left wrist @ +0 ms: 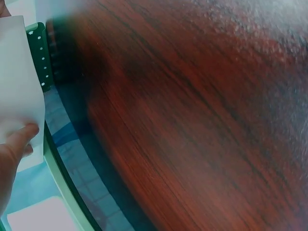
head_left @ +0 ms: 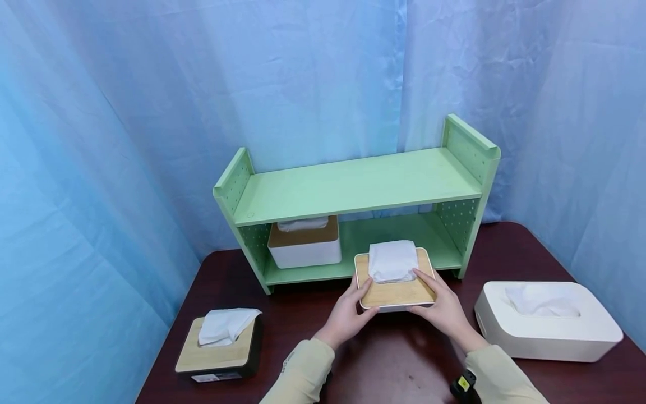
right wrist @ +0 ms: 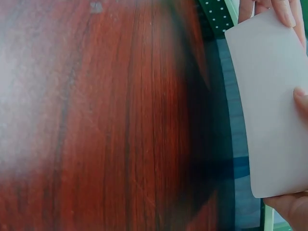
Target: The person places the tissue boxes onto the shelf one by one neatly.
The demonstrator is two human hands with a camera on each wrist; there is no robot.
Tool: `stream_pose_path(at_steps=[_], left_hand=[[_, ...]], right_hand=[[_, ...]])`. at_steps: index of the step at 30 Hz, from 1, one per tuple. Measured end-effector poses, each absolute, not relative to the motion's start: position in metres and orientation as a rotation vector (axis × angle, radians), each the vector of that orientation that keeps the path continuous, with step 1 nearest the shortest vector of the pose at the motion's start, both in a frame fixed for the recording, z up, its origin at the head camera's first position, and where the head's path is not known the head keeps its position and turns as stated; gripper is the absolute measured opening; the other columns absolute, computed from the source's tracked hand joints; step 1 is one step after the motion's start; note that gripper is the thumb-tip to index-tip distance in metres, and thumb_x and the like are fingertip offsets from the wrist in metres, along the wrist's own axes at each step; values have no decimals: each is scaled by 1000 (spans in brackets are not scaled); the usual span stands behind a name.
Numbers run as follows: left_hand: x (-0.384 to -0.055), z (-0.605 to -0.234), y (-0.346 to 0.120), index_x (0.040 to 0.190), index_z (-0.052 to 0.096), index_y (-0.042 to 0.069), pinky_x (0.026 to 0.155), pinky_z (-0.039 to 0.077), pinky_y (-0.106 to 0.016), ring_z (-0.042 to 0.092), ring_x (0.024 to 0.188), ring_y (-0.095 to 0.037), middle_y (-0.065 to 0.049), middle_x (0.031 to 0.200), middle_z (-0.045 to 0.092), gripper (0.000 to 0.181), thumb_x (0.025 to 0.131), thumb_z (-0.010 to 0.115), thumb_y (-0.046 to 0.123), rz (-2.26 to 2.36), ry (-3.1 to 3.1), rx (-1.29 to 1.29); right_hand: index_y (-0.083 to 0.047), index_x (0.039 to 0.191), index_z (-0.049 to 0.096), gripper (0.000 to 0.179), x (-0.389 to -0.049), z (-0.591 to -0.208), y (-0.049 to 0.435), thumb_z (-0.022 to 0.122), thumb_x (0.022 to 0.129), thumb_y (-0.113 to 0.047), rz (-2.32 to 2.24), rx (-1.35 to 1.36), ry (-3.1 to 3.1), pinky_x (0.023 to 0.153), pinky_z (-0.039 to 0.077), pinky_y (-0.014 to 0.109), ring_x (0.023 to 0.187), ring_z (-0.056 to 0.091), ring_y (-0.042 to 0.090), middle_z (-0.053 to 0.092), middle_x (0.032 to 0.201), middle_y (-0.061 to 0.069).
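Observation:
A white tissue box with a light wooden lid (head_left: 398, 293) is held up in front of the shelf's lower level, a white tissue sticking out of its top. My left hand (head_left: 348, 311) grips its left side, thumb on the near face. On the opposite side my right hand (head_left: 444, 306) holds it the same way, with a fingertip by the tissue. Both wrist views show the box's plain white side (right wrist: 269, 106) with fingers and thumbs against it. The green shelf (head_left: 353, 182) stands behind; another white tissue box with a brown lid (head_left: 305, 252) sits at the lower left inside it.
A black tissue box with a wooden lid (head_left: 217, 353) lies at the left of the dark red table (head_left: 393, 370). On the right stands a larger all-white tissue box (head_left: 550, 331). Blue curtains (head_left: 323, 78) hang behind and on both sides.

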State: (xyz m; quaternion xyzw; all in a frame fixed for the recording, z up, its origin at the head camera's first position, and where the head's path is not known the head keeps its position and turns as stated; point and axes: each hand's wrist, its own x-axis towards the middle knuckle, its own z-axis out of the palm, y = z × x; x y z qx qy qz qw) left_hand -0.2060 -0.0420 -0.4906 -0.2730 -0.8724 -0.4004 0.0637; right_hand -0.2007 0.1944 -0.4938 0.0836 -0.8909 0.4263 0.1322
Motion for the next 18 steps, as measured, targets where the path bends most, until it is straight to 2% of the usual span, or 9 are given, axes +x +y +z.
stream_pose_path(at_steps=[9, 18], left_hand=[[-209, -482, -38, 142, 42, 5, 105, 39, -36, 30, 139, -32, -24, 154, 17, 62, 88, 68, 21, -1237, -2700, -742], [-218, -475, -36, 141, 45, 7, 104, 40, -40, 34, 137, -34, -25, 151, 26, 60, 88, 68, 22, -1231, -2733, -655]], right_hand=[[-6, 136, 50, 81, -207, -490, 196, 87, 64, -13, 1230, 238, -2616, 93, 40, 54, 130, 35, 49, 24, 148, 34], [-4, 136, 50, 78, -216, -478, 197, 85, 67, -14, 1200, 251, -2672, 95, 39, 58, 130, 33, 52, 29, 144, 37]])
